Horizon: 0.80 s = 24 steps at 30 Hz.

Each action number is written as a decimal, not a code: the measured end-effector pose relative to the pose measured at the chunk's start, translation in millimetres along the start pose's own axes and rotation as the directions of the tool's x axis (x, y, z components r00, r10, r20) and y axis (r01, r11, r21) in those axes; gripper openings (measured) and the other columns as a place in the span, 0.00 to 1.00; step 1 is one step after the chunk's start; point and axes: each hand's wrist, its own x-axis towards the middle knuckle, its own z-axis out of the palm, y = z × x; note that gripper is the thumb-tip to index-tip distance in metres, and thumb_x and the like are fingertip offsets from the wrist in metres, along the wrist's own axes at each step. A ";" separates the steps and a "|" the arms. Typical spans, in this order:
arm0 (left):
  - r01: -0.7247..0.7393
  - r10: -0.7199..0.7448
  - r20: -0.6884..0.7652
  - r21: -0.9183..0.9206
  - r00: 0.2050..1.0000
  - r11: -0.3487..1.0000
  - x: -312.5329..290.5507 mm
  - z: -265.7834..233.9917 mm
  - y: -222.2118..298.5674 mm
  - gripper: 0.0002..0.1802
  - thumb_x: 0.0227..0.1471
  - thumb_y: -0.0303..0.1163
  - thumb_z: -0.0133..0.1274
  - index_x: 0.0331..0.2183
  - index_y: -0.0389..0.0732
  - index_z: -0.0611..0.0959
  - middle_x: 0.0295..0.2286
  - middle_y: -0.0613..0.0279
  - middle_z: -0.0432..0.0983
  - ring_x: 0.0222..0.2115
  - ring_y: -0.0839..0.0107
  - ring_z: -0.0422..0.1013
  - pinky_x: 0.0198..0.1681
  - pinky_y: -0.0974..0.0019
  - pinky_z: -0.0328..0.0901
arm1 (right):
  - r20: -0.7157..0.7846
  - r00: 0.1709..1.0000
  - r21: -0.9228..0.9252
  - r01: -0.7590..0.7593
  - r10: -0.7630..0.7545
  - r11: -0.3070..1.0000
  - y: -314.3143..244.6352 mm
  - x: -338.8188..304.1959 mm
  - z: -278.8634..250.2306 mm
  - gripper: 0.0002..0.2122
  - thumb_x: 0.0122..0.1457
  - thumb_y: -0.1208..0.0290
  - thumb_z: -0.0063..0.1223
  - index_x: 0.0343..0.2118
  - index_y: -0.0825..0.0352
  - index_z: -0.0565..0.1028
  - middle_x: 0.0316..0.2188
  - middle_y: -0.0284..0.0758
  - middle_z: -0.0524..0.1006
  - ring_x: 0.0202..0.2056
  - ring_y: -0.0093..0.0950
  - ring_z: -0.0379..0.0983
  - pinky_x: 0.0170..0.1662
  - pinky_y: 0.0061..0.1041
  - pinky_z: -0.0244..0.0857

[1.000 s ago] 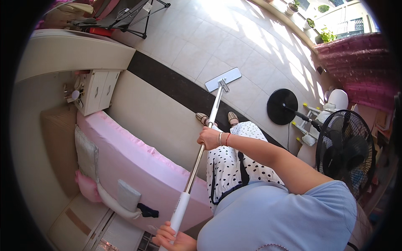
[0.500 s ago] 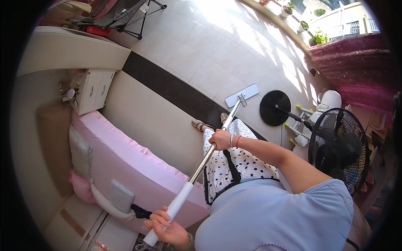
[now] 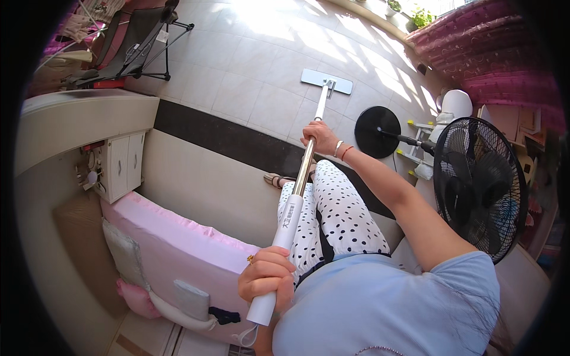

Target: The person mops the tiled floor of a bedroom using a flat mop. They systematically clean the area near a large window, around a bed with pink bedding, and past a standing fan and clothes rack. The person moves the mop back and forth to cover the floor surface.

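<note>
Both of my hands are wrapped round one flat mop (image 3: 305,168). Its pole is bright metal in the middle, with a white lower section and a thick white grip. My left hand (image 3: 267,276), with a ring on one finger, grasps that grip close to its looped end. Farther up, my right hand (image 3: 320,137) holds the pole near the white lower section. The pale rectangular mop head (image 3: 341,85) lies flat on the tiled floor (image 3: 255,83), beyond my feet.
A black standing fan (image 3: 480,190) with a round base (image 3: 374,132) is to the right, by a small stepladder (image 3: 419,133). On the left are a pink-covered bed (image 3: 178,243) and a white cabinet (image 3: 123,163). A folding chair (image 3: 133,50) stands far left. A dark strip (image 3: 219,130) crosses the floor.
The mop head has slid away from me and slightly left. My right hand reaches farther out, while my left hand has come forward and right, its loose fingers now closed firmly on the grip.
</note>
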 end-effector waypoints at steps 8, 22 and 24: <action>0.063 -0.055 0.223 -0.027 0.973 0.998 3.8 -25.1 40.2 0.10 0.47 0.22 0.55 0.23 0.42 0.70 0.17 0.66 0.69 0.18 0.70 0.69 0.31 0.61 0.70 | -0.189 0.979 0.139 -0.045 0.071 0.989 -44.8 -50.9 33.6 0.12 0.48 0.70 0.57 0.15 0.59 0.65 0.17 0.31 0.67 0.28 0.31 0.67 0.40 0.28 0.58; 0.041 -0.047 -0.206 -0.031 0.978 0.999 -47.6 -42.8 109.6 0.16 0.54 0.38 0.56 0.23 0.43 0.68 0.17 0.65 0.67 0.17 0.70 0.64 0.25 0.63 0.64 | 0.147 0.980 0.141 0.115 -0.136 0.983 -133.7 -78.5 55.7 0.07 0.48 0.75 0.54 0.17 0.60 0.71 0.16 0.29 0.70 0.26 0.29 0.70 0.40 0.28 0.59; -0.014 0.008 -0.230 -0.028 0.973 1.000 -51.7 -51.4 104.4 0.15 0.53 0.37 0.57 0.23 0.43 0.69 0.17 0.65 0.68 0.17 0.71 0.64 0.24 0.63 0.64 | 0.131 0.981 0.116 0.129 -0.144 0.985 -147.5 -56.1 52.2 0.08 0.48 0.76 0.54 0.16 0.60 0.70 0.16 0.28 0.70 0.27 0.29 0.69 0.41 0.28 0.59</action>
